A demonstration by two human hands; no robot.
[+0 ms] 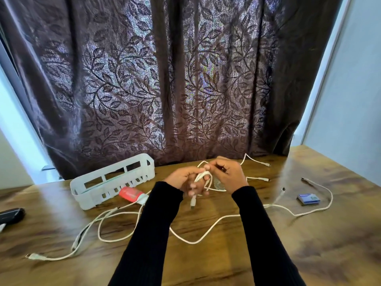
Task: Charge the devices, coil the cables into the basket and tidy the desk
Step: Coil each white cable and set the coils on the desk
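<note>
A dark device [11, 215] lies at the wooden desk's [206, 265] far left edge. Next comes a white slotted basket [112, 180], a red-and-white tube [133, 195] touching its front wall, with loose white cables [99, 228] trailing in front of it. At centre, above the desk, a person in black sleeves grips a looped white cable [203, 178]: the left hand [182, 180] is curled round the coil, the right hand [228, 175] pinching its top. Farther right, another white cable [317, 208] curves round a small blue box [308, 198].
</note>
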